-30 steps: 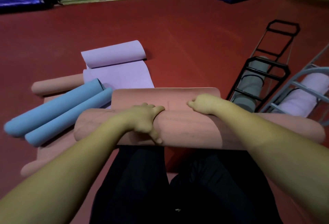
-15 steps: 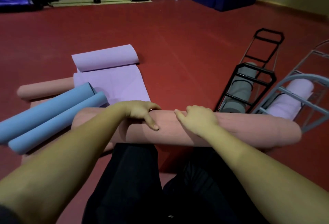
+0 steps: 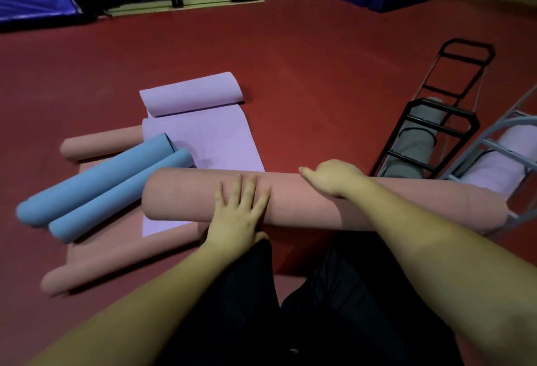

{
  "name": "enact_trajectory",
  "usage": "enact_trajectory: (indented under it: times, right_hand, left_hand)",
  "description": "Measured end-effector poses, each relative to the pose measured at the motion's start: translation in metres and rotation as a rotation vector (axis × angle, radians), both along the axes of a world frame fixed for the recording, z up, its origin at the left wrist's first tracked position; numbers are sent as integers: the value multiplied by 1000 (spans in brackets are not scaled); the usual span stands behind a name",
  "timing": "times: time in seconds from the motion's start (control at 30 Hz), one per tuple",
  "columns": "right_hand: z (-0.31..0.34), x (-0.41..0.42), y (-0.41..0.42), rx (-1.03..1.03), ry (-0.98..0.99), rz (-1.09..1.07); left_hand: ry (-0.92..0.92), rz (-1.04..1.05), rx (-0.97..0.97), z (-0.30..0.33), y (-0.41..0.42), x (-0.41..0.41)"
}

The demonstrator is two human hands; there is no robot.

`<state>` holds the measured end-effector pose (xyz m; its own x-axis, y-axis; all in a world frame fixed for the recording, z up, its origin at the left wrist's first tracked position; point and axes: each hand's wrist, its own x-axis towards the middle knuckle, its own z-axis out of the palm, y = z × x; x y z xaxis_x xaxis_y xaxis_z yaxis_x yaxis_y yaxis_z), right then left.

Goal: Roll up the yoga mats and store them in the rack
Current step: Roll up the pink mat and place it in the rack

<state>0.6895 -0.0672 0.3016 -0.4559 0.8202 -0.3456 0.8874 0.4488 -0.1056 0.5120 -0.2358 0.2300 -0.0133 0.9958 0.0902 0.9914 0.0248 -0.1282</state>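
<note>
Dim, warm-tinted light; soft blur, wide-angle edge distortion.

Both hands (image 3: 238,214) (image 3: 334,176) rest on a rolled pink mat (image 3: 377,203) beside racks (image 3: 430,139).

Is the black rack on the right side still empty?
No, the black rack already holds a rolled grey mat lying inside its frame.

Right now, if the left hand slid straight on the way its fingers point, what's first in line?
The left hand lies flat on the pink roll, fingers pointing away from the body. Going straight on, it would pass over the roll's top and probably reach the flat purple mat beyond; depth there is hard to judge.
</note>
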Motion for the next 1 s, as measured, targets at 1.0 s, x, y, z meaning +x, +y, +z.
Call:
enact_trajectory:
  times: [1.0]
  right_hand:
    - [14, 24, -3, -35, 98, 59]
  left_hand:
    - [-204, -84, -396, 84, 19, 0]
